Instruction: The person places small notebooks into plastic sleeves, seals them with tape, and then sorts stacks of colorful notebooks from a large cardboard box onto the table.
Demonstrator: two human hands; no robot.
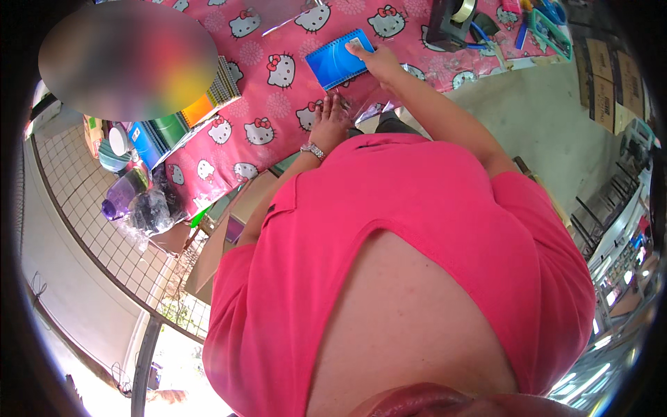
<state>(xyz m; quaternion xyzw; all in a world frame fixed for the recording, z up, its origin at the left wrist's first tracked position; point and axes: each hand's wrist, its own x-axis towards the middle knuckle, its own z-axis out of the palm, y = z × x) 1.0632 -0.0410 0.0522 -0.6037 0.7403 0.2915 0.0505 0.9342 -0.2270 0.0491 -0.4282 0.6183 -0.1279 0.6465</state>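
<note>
A small blue spiral notebook point(337, 61) lies at a slant on the pink cat-print tablecloth point(258, 89). My right hand point(381, 66) holds its right end, with the thumb on the cover and the other fingers mostly hidden. Just below the notebook, my left hand point(331, 124) rests palm down near the table's front edge, fingers stretched out and holding nothing. A beaded bracelet point(313, 150) circles my left wrist. Clear plastic point(368, 105) shows between my two hands at the table edge.
Stacked spiral notebooks point(164, 137) stand at the left, beside a blurred patch. A black tape dispenser point(450, 22) and a green basket point(550, 36) sit far right. Left of the table are a purple bottle point(125, 193) and wire mesh point(83, 187); cardboard boxes point(611, 76) stand right.
</note>
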